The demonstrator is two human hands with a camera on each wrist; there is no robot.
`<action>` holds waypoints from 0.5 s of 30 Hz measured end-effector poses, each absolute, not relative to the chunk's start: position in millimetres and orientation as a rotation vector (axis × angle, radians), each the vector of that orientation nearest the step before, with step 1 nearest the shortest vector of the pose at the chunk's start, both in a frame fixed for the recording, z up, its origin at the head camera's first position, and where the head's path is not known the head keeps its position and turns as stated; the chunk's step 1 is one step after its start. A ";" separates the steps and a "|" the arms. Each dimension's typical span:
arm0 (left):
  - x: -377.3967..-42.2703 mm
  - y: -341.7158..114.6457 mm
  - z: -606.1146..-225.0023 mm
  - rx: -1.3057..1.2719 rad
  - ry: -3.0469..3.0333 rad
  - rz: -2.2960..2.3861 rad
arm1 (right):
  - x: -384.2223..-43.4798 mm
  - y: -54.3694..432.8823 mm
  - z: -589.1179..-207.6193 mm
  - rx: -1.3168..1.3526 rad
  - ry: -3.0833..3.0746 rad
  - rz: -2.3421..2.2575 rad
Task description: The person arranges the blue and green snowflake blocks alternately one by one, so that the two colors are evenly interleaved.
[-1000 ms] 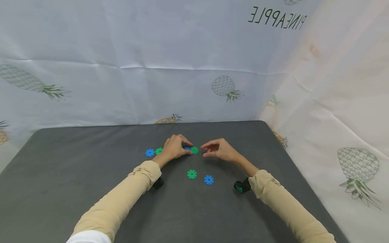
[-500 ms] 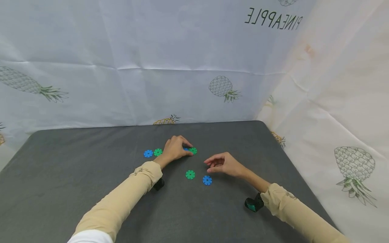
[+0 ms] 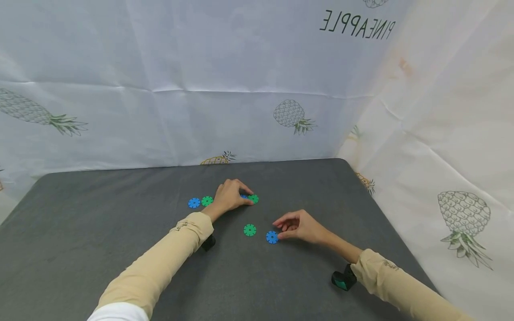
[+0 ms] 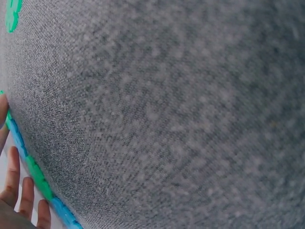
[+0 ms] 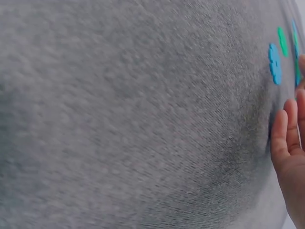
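A row of flat, notched plastic discs lies on the grey table, part of it behind my left hand [image 3: 232,196]. The left thumb and index finger pinch the edges of the green disc [image 3: 253,199] at the row's right end. Next to it a blue disc [image 3: 243,196] is partly covered by that hand. A blue disc [image 3: 194,203] and a green disc [image 3: 206,201] form the left end. Nearer me lie a loose green disc [image 3: 250,230] and a loose blue disc [image 3: 272,237]. My right hand [image 3: 303,227] hovers beside the loose blue disc, fingers loosely bent, thumb tip at its right edge.
The dark grey table [image 3: 120,240] ends at a white curtain [image 3: 180,125] with pineapple prints at the back and right. A black wrist device [image 3: 344,277] sits beneath my right wrist, another black device [image 3: 209,242] beneath the left.
My right hand has moved from beside the row's right end, toward me and slightly right, to the loose blue disc. The left hand stays at the green disc; the view shifts slightly.
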State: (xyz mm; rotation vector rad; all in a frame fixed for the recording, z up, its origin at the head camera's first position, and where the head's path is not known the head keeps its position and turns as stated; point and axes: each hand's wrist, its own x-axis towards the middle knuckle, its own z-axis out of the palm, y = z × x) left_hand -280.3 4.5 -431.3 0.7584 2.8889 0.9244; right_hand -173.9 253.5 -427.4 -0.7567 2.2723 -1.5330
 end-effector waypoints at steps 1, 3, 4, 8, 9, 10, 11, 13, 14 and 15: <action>-280.8 4.4 -431.7 0.760 2.888 0.924 | -172.6 253.5 -427.6 -0.761 2.281 -1.526; -281.8 4.2 -432.3 0.770 2.887 0.923 | -170.1 253.5 -428.1 -0.775 2.302 -1.508; -282.3 4.2 -432.6 0.771 2.884 0.923 | -168.8 253.4 -428.6 -0.781 2.314 -1.495; -283.5 3.9 -433.4 0.779 2.892 0.916 | -165.0 253.1 -430.0 -0.781 2.374 -1.423; -283.5 3.9 -433.3 0.779 2.894 0.917 | -164.5 253.1 -430.1 -0.776 2.386 -1.407; -283.5 4.1 -433.4 0.775 2.894 0.917 | -164.3 253.0 -430.3 -0.770 2.398 -1.392; -283.3 4.1 -433.2 0.775 2.896 0.916 | -164.3 252.9 -430.4 -0.766 2.412 -1.375; -283.3 4.3 -433.3 0.766 2.892 0.915 | -164.9 252.4 -429.9 -0.766 2.437 -1.345; -283.5 4.2 -433.5 0.762 2.889 0.913 | -165.7 252.1 -429.5 -0.771 2.447 -1.331; -283.3 4.3 -433.5 0.760 2.889 0.909 | -166.5 251.7 -429.3 -0.776 2.457 -1.317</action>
